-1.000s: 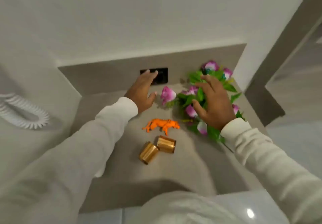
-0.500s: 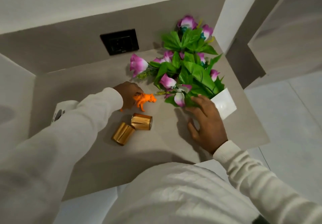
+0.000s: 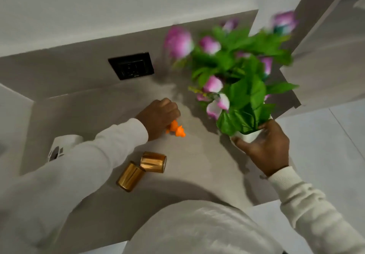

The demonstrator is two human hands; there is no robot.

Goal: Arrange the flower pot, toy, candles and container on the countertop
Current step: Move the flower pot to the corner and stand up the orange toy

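My right hand [image 3: 265, 147] grips the white flower pot [image 3: 249, 135] at the right of the grey countertop [image 3: 197, 155]; its pink flowers and green leaves [image 3: 237, 76] stand tilted and blurred above it. My left hand [image 3: 160, 116] is closed around the orange toy animal [image 3: 176, 129], whose front end sticks out below my fingers. Two gold candles [image 3: 153, 162] [image 3: 130, 175] lie on their sides, touching, near the middle front of the countertop. A white container [image 3: 63, 147] shows at the left, partly hidden behind my left sleeve.
A black wall socket [image 3: 131, 66] sits in the backsplash behind the countertop. A wall corner and door frame [image 3: 308, 36] rise right behind the flowers. White floor tiles [image 3: 325, 145] lie beyond the countertop's right edge.
My right hand has taken hold of the pot and raised it from lying on its side, swinging the flowers up. My left hand closed tighter on the orange toy.
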